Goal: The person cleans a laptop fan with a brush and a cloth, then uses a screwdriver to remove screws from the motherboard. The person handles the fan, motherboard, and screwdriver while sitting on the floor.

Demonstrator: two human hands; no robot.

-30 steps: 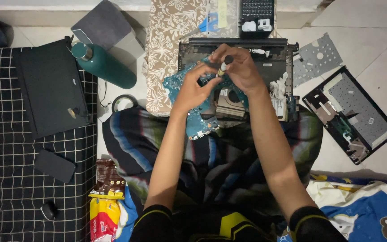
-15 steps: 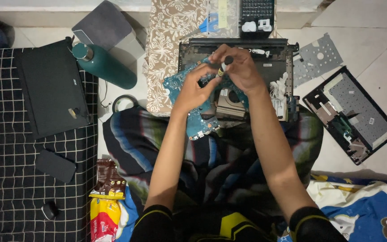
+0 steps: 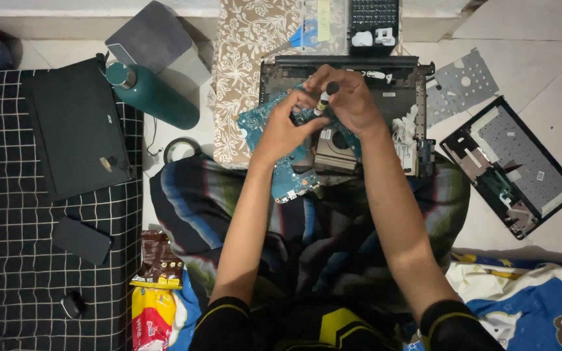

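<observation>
While I watch through the head camera, both hands meet at the upper middle of the frame, over an opened laptop base (image 3: 417, 84) on the floor. My left hand (image 3: 284, 130) is closed lightly, its fingers pinching the lower end of a small tube (image 3: 323, 103) with a dark cap. My right hand (image 3: 352, 101) is wrapped over the tube's top, so both hands hold it between them. Just beneath them lies a blue-green circuit board (image 3: 287, 175), tilted across a striped cloth (image 3: 183, 208), with a metal cooling fan (image 3: 336, 146) beside it.

As I judge it, the risk is a slip: the tube hangs directly above the bare board, so a squeeze too hard or a sudden cap release could drop paste or the cap onto the small parts. The board also rests unevenly, and a nudge from a wrist could slide it off.

Compared with a second ago, the hands have drawn slightly closer together and the tube stands more upright; the board has not moved.

At upper left lie a closed black laptop (image 3: 76, 127) and a green bottle (image 3: 154, 96).
</observation>
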